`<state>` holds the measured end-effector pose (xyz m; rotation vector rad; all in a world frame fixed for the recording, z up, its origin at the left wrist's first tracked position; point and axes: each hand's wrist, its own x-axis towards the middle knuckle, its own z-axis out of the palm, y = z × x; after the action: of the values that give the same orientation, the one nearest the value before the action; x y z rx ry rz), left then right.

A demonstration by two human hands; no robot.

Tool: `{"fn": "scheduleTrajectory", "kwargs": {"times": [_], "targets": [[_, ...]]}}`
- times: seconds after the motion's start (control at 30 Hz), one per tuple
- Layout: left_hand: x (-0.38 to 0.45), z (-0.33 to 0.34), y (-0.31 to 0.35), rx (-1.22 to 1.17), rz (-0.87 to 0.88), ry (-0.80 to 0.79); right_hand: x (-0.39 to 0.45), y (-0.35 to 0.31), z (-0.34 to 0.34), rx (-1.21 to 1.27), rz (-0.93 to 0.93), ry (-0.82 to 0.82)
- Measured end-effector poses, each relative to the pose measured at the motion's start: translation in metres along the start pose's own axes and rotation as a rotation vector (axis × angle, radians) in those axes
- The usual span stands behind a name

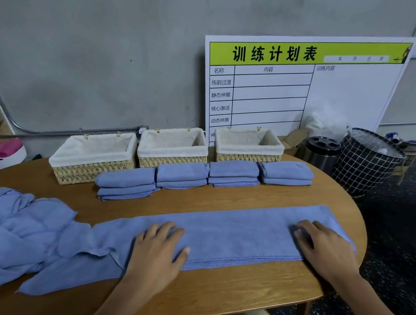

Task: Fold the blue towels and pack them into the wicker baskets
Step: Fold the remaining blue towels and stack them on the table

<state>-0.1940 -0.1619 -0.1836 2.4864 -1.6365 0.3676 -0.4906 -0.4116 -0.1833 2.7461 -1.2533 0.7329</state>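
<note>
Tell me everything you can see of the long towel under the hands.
The long towel is blue, soft cloth with a stitched hem along its near edge. It lies flat across the wooden table, folded into a narrow strip. The left hand and right hand press on it, fingers flat. Its left end meets a crumpled blue pile.

One wide-angle head view looks forward and down, close over the oval wooden tabletop [208, 289], toward the grey concrete wall [97, 41] filling the upper frame.
</note>
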Motion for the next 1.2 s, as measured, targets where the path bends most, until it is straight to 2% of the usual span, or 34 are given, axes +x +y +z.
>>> {"fn": "scheduleTrajectory", "kwargs": {"times": [0.13,0.27,0.37,0.43,0.63,0.73,0.83,0.9,1.03,1.2], "targets": [[-0.008,0.006,-0.002,-0.042,-0.086,-0.025,0.001,0.003,0.005,0.027,0.007,0.023],[0.005,-0.008,0.014,-0.119,-0.083,-0.038,0.001,0.007,0.009,0.061,0.026,0.029],[0.014,-0.009,0.03,-0.245,-0.017,-0.187,0.001,0.008,0.008,0.104,0.054,0.003],[0.015,-0.008,0.034,-0.209,0.005,-0.238,0.002,0.01,0.005,0.119,0.072,-0.017],[0.038,-0.021,0.047,-0.068,0.009,-0.174,0.011,0.028,-0.001,0.081,0.104,-0.077],[0.064,-0.015,0.082,-0.214,0.11,-0.105,0.021,0.029,-0.005,0.07,0.114,-0.132],[0.083,0.0,0.12,-0.341,0.192,-0.157,0.032,0.027,-0.004,0.077,0.097,-0.048],[0.087,0.011,0.135,-0.307,0.197,-0.196,0.035,0.029,0.003,0.042,0.018,-0.026],[0.086,0.02,0.133,-0.248,0.191,-0.238,0.034,0.037,0.017,0.058,0.007,-0.34],[0.083,0.015,0.129,-0.212,0.184,-0.345,0.036,0.033,0.013,0.043,0.046,-0.451]]}}
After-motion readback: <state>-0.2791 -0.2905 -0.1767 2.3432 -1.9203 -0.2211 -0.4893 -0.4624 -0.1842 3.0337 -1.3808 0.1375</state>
